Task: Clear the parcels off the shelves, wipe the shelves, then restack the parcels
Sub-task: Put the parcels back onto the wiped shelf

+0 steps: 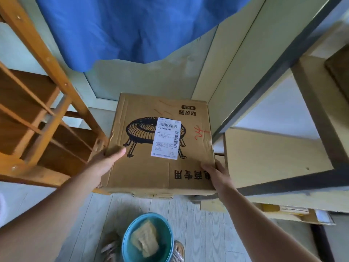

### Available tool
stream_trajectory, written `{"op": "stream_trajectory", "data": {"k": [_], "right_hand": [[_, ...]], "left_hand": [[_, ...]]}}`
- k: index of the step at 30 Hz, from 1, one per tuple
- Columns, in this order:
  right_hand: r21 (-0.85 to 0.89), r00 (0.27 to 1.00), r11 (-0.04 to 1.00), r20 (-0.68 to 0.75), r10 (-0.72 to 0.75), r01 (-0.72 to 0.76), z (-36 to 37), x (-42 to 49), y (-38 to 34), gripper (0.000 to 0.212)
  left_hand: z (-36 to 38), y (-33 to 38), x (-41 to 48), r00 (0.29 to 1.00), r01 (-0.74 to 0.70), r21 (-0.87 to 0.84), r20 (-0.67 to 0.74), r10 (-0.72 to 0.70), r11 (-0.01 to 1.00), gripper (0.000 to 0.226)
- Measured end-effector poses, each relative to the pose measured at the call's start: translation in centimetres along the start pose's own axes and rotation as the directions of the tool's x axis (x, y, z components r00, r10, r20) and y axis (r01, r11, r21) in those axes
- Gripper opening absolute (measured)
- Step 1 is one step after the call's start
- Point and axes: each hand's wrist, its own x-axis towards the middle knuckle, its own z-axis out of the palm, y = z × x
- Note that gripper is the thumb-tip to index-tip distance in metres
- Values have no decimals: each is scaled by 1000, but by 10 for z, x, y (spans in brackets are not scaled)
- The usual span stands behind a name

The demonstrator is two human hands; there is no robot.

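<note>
Got both hands on the big cardboard parcel [160, 144] right now, the one with the heater drawing and the white shipping label [166, 138] stuck on top. My left hand [105, 163] is clamped on the near-left corner with the thumb lying flat on the top face, and my right hand [215, 173] is wrapped around the near-right corner, fingers tucked out of sight under the edge. The box is held up in the air between the wooden rack [43, 118] on my left and the shelf unit [283, 103] on my right, tilted a bit toward me. Honestly I can't tell from here whether I'm mid clear-out or already restacking. The shelf boards I can see look bare, and the teal bucket [148, 241] with the wet cloth [145, 239] soaking in it sits on the floor by my feet, so my guess is the wiping part is close either way. Next move needs a steady two-handed carry: keep the box level, swing it clear of the dark shelf upright [268, 82], and don't kick the bucket.
</note>
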Motion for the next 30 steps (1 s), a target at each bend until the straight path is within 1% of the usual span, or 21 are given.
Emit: {"op": "stream_trajectory", "data": {"k": [2,5,8,9,12,16,18,21,24,26,30], "right_hand": [[6,1000,1000,-17,14,-14,6,12,9,31],[-21,998,999,-46,47,-48,26,49,41,40],[-29,993,994,-60,105,-106,45,85,86,49],[-25,989,991,-75,126,-129,54,99,103,49],[-10,983,987,-85,161,-162,68,131,140,38],[-3,976,978,-59,209,-210,85,172,185,46],[2,971,973,-64,230,-231,87,187,200,47],[-9,969,970,-42,244,-244,92,205,215,43],[-80,961,958,10,276,-274,98,221,230,46],[-118,957,951,19,291,-287,100,227,240,47],[-147,958,947,-16,287,-286,108,230,246,49]], "left_hand": [[11,-7,22,999,18,8,46,-18,1000,88],[27,-26,69,997,30,19,73,-31,999,78],[44,-53,111,993,32,19,110,-34,999,81],[52,-65,129,993,35,31,110,-38,999,82],[75,-88,163,995,38,54,90,-42,998,76],[100,-119,204,998,31,128,58,-39,991,74],[112,-135,222,997,30,148,63,-40,989,71],[119,-154,243,997,24,163,65,-35,986,71],[124,-172,263,995,24,132,92,-36,991,73],[127,-181,272,993,28,120,110,-41,992,73],[135,-186,281,997,37,87,58,-42,995,67]]}}
